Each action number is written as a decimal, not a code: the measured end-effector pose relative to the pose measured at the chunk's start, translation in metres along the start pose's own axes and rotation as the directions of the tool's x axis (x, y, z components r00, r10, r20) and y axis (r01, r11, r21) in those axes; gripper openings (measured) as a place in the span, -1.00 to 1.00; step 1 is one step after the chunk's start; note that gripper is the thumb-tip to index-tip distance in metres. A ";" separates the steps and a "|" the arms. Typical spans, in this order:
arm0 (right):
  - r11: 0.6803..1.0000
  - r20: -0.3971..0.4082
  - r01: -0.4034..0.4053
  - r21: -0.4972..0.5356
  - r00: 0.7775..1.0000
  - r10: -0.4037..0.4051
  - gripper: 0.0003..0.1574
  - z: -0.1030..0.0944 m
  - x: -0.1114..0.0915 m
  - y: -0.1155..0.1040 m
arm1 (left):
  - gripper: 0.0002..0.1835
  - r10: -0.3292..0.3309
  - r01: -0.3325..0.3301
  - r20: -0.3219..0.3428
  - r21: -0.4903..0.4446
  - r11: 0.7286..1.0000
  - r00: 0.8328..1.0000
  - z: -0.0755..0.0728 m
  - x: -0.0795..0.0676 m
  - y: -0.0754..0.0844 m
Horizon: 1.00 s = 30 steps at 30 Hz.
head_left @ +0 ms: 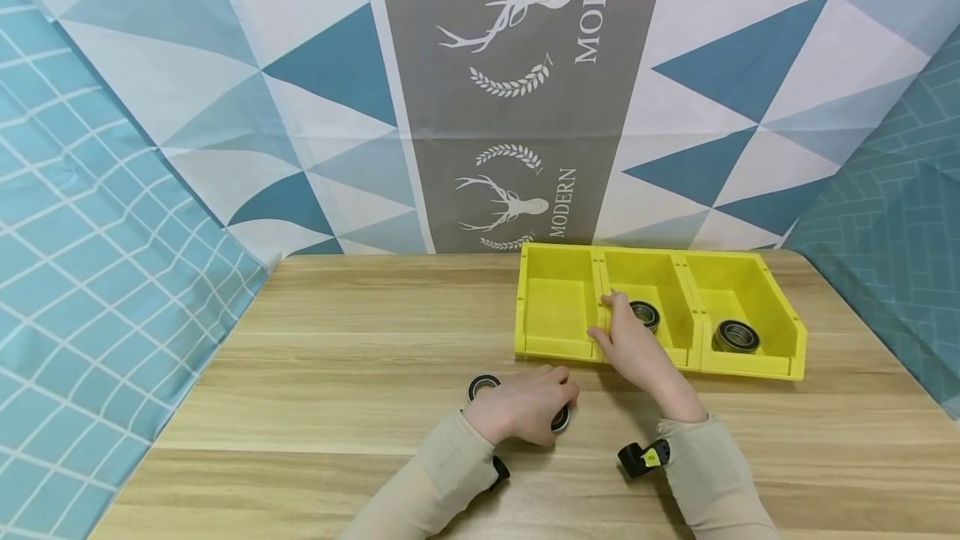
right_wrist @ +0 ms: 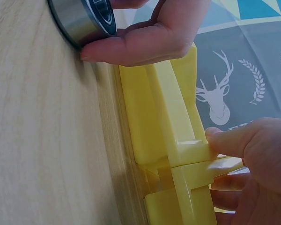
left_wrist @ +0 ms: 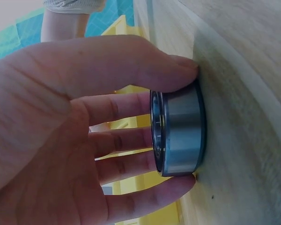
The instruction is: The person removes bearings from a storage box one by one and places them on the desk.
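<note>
My left hand (head_left: pixel 525 407) is low over the wood table and grips a ball bearing (left_wrist: pixel 182 131), thumb on one side and fingers round the other. The bearing's flat face is right at the tabletop. Beside the left wrist lies a second bearing (head_left: pixel 482 383), partly covered by the hand. My right hand (head_left: pixel 637 344) holds the front of a yellow three-compartment bin (head_left: pixel 558 347) at the divider between the left and middle compartments. In the right wrist view its thumb is on one side of that divider (right_wrist: pixel 192 154) and the fingers on the other.
One bearing (head_left: pixel 645 315) sits in the middle compartment, partly behind the right hand. Another bearing (head_left: pixel 737 336) is in the right compartment. The bin stands near the table's back edge, before a patterned cloth backdrop (head_left: pixel 517 107). Blue cloth (head_left: pixel 97 273) hangs at the left.
</note>
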State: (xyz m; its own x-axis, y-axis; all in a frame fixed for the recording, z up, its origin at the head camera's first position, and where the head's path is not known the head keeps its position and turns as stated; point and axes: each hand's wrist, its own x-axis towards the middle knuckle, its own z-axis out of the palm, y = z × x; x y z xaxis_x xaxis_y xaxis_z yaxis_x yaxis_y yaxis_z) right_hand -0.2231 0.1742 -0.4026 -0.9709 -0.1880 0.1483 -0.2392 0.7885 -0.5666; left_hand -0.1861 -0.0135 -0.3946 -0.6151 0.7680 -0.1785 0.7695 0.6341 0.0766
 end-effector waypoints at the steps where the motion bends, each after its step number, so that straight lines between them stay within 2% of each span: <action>1: 1.000 0.000 0.001 0.001 1.000 -0.001 -0.33 0.000 0.000 0.000 | -0.56 -0.002 0.002 0.002 0.000 1.000 1.000 0.000 0.000 0.000; 21: 1.000 0.003 0.005 0.019 1.000 -0.005 -0.33 -0.001 0.000 -0.001 | -0.57 -0.005 0.005 0.025 -0.001 1.000 1.000 -0.002 0.000 -0.001; 30: 1.000 -0.002 0.010 0.001 1.000 -0.010 -0.33 -0.001 -0.001 -0.002 | -0.63 -0.012 0.014 0.029 -0.046 0.999 1.000 -0.005 0.000 -0.003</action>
State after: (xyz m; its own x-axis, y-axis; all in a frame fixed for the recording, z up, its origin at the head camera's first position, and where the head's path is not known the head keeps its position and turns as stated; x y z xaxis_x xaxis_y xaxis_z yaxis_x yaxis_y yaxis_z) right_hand -0.2220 0.1736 -0.4010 -0.9684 -0.1945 0.1559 -0.2490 0.7862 -0.5656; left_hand -0.1889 -0.0149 -0.3896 -0.6193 0.7573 -0.2074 0.7524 0.6479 0.1188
